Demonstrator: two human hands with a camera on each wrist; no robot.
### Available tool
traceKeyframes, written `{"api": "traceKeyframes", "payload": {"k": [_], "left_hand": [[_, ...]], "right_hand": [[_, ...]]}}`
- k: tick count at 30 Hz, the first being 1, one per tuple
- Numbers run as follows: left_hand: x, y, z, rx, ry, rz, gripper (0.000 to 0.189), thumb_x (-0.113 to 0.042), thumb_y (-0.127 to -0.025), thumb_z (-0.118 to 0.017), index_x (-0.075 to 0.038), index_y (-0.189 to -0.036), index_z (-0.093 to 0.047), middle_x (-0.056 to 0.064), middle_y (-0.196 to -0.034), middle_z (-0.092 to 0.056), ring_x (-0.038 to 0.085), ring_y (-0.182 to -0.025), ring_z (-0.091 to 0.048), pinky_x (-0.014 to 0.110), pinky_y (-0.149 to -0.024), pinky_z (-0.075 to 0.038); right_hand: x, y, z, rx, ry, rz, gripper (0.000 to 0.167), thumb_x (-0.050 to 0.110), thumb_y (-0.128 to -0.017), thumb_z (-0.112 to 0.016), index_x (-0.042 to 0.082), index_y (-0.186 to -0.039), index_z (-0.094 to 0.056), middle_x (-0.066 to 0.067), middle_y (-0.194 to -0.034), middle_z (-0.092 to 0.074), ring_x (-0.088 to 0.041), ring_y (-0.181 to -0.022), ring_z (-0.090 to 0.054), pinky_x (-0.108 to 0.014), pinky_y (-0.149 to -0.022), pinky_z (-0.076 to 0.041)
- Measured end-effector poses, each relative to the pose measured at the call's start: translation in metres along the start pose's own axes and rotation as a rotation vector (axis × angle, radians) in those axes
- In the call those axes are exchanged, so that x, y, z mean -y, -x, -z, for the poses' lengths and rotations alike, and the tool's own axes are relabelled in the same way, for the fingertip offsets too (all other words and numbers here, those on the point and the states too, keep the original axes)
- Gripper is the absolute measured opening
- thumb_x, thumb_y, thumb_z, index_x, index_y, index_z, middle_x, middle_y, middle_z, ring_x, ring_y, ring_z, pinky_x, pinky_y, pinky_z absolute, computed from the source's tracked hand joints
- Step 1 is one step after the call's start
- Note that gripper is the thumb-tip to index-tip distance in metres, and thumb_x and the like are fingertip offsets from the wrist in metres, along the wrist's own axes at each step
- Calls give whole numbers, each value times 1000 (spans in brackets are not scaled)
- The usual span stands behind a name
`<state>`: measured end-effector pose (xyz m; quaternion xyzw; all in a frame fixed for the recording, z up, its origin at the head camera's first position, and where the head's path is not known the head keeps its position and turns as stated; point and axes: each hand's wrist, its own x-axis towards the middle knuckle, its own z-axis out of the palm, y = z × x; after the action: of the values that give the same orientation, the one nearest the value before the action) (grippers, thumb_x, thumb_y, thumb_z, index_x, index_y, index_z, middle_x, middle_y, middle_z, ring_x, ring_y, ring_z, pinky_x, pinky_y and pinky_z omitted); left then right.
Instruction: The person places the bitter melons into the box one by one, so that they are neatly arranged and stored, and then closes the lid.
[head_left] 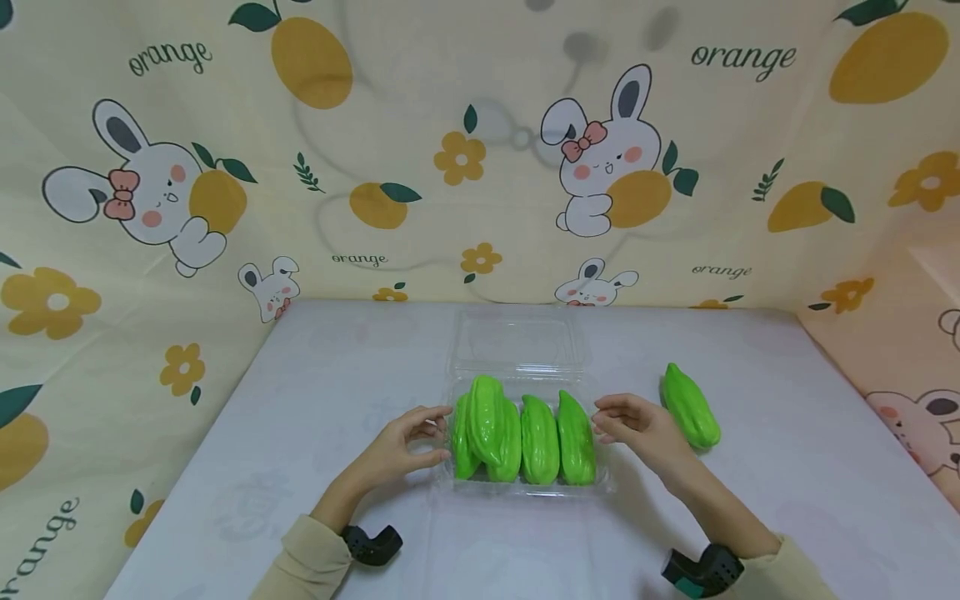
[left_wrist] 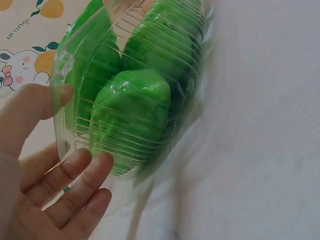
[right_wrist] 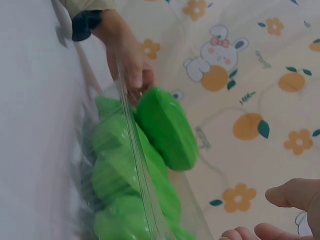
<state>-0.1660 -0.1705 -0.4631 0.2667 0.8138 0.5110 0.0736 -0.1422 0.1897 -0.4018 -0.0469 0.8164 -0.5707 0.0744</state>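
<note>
A clear plastic clamshell box (head_left: pixel 525 490) stands on the table with its lid (head_left: pixel 517 342) laid back behind it. Inside are several glossy green peppers (head_left: pixel 540 442) side by side, one of them (head_left: pixel 486 417) lying on top of others at the left. My left hand (head_left: pixel 401 442) is at the box's left side; in the left wrist view its fingertips (left_wrist: pixel 102 160) are right at the ribbed wall. Beside the right edge, my right hand (head_left: pixel 645 429) has its fingers loosely bent around nothing, apart from the box in the right wrist view.
Another green pepper (head_left: pixel 690 407) lies on the white tabletop (head_left: pixel 322 367), just beyond my right hand. A patterned cloth (head_left: pixel 420 100) with rabbits and oranges hangs behind the table and along its sides. Each wrist wears a black device (head_left: pixel 372 546).
</note>
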Motion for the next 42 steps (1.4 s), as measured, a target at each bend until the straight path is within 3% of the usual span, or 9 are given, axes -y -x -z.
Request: {"api": "traceKeyframes", "payload": {"k": [6,12,21,33,42], "left_hand": [[2,0,0,-2,-26,-11,57,-13,-86,-72,4,-136,-49,20,-115,-62,30,-107,-61,30,-99,-53],[2,0,-1,-7,-26,-17,57,-12,-85,-73,4,-135,-50,19,-113,-62,29,-106,-61,30,-99,-53],[-1,0,0,-2,-5,1,58,-12,-86,-72,5,-136,-49,20,-113,-62,29,-108,-61,31,-101,-52],[1,0,0,-4,-6,24,58,-14,-86,-72,4,-137,-49,19,-114,-63,31,-109,-61,34,-102,-51],[0,0,0,-1,-3,46,59,-15,-87,-72,3,-137,-48,20,-117,-63,30,-110,-60,33,-102,-51]], "right_hand": [[-6,1,11,7,-7,4,43,14,-96,-58,-14,-127,-48,13,-92,-62,3,-83,-64,-19,-76,-58],[-11,1,24,-13,46,-5,43,16,-97,-58,-13,-128,-47,17,-92,-62,4,-83,-63,-21,-77,-58],[-19,5,47,-106,144,-24,46,24,-96,-60,-9,-126,-52,29,-87,-62,5,-81,-65,-17,-75,-58],[-28,6,76,-159,199,-83,53,33,-97,-58,-7,-129,-48,31,-87,-60,6,-79,-64,-13,-73,-55],[-35,6,95,-206,149,-38,29,27,-97,-59,5,-116,-57,29,-85,-65,5,-77,-66,-7,-72,-52]]}}
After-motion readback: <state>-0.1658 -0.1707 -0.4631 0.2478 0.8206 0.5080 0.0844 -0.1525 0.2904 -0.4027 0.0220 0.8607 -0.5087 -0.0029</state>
